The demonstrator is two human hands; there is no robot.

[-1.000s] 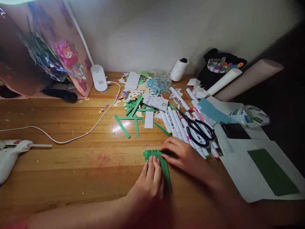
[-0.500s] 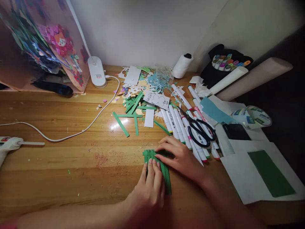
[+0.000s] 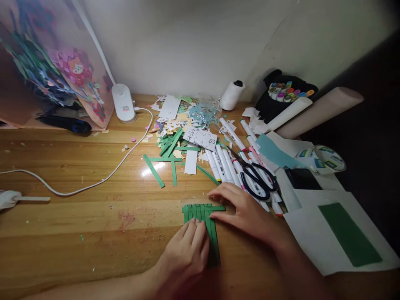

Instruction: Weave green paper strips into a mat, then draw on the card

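Green paper strips (image 3: 200,211) lie side by side on the table in a woven piece, with one crosswise strip (image 3: 218,208) threaded near the top and sticking out to the right. My left hand (image 3: 189,246) is closed, its bent fingers together on the lower part of the strips; what its fingertips grip is partly hidden. Beside the free end of the crosswise strip is my right hand (image 3: 242,208). Its thumb and fingers are spread apart on either side of that end, the thumb tip at the weave's right edge.
Loose green strips (image 3: 153,171), paper scraps (image 3: 175,123) and a doodled card (image 3: 200,138) lie beyond the hands. Scissors (image 3: 258,181) rest on white markers (image 3: 226,162). At right are a tape roll (image 3: 321,159) and green sheet (image 3: 350,234); a cable (image 3: 109,171) crosses the left.
My right hand has drawn back to the right with its fingers opening, uncovering the crosswise strip's end. My left fingers have curled more on the weave. The whole view has shifted slightly.
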